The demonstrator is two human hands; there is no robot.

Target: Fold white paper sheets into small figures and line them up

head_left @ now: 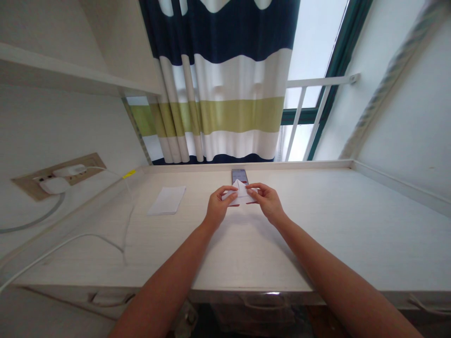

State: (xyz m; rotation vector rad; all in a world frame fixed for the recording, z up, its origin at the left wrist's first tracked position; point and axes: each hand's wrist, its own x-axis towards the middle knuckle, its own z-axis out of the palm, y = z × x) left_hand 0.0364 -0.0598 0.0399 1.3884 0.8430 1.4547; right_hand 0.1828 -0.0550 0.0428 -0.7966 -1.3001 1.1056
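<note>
A small sheet of white paper (241, 191), folded to a peak at the top, is held up between my two hands above the desk. My left hand (220, 203) pinches its left side between thumb and fingers. On the right side, my right hand (267, 199) grips it in the same way. Just behind the paper lies a phone (239, 174) with its screen lit, its lower part hidden by the paper. Further left on the desk rests a stack of white paper (167, 200), apart from both hands.
White cables (88, 236) run over the left side of the desk (338, 225) from plugs in a wall socket (66, 174). A striped curtain (243, 112) hangs behind the desk's back edge. A shelf (70, 75) juts out at upper left. Drawer handles sit below the front edge.
</note>
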